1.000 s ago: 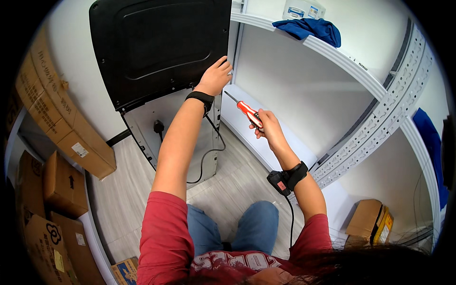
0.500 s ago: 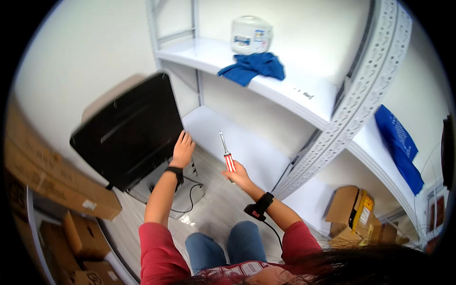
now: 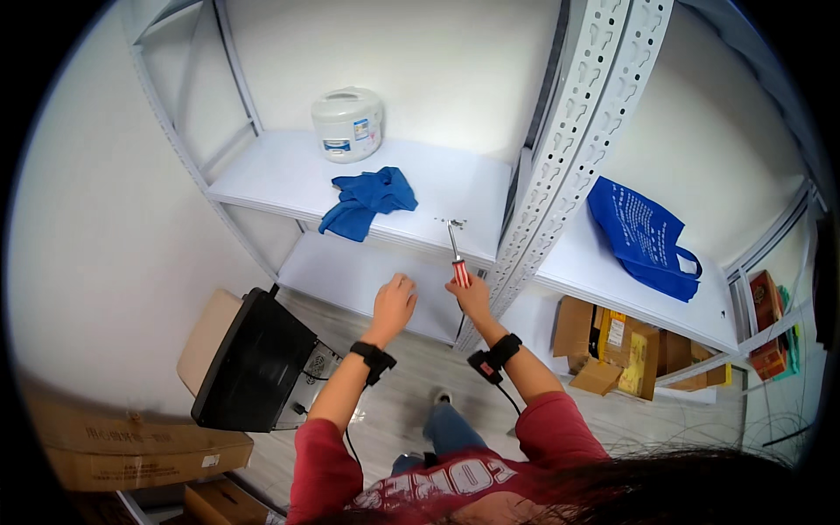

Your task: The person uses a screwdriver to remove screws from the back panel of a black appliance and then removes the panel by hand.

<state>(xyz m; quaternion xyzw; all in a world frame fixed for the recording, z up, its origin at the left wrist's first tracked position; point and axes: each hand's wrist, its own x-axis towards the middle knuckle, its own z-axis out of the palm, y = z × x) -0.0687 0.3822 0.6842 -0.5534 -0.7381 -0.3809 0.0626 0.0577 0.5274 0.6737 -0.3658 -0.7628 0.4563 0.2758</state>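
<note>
My right hand [image 3: 472, 297] is wrapped round the red-and-white striped handle of a screwdriver [image 3: 460, 271]. The metal shaft points up, its tip close to a small cluster of dark screw-like bits [image 3: 455, 222] on the upper shelf; I cannot tell whether it touches them. In front of the lower shelf, my left hand [image 3: 395, 304] hangs in the air, fingers loosely bent, with nothing visible in it. To its lower left stands a black flat panel [image 3: 258, 363] on a pale appliance with cables, apart from my hand.
The white metal shelf [image 3: 289, 175] carries a white rice cooker [image 3: 347, 127] and a crumpled blue cloth [image 3: 372, 201]. A perforated post [image 3: 569, 149] rises on the right. Beyond it are a blue bag [image 3: 647, 241] and opened cardboard boxes [image 3: 604, 346]. A long carton [image 3: 149, 451] lies lower left.
My left hand has let go of the black panel's edge and moved right. My view has swung right and I stand nearer the shelf; the screwdriver has come up to the upper shelf.
</note>
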